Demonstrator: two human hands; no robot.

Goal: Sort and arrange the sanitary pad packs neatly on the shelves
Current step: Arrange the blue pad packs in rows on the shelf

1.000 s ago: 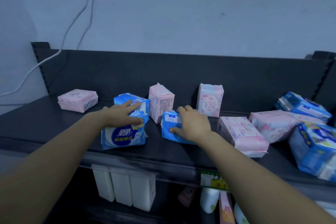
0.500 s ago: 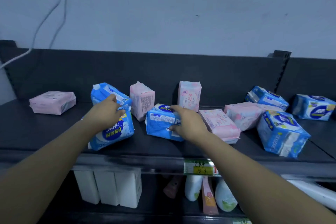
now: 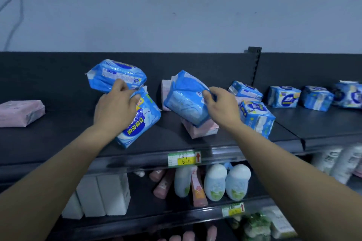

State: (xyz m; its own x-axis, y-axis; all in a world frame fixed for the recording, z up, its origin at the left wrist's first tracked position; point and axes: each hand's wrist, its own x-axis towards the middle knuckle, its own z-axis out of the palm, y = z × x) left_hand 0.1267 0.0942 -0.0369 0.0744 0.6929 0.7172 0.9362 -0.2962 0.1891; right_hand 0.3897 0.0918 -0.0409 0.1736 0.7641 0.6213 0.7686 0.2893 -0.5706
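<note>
The left hand (image 3: 115,107) grips the lower edge of a raised blue pack (image 3: 115,75), and its palm covers a second blue pack (image 3: 143,121) lying on the dark shelf (image 3: 58,139). At three o'clock from it, the right hand (image 3: 221,107) pinches a tilted blue pack (image 3: 186,100) above a pink pack (image 3: 201,131). A flat pink pack (image 3: 19,112) lies far out at nine o'clock. More blue packs (image 3: 284,97) stand in a row at three o'clock.
</note>
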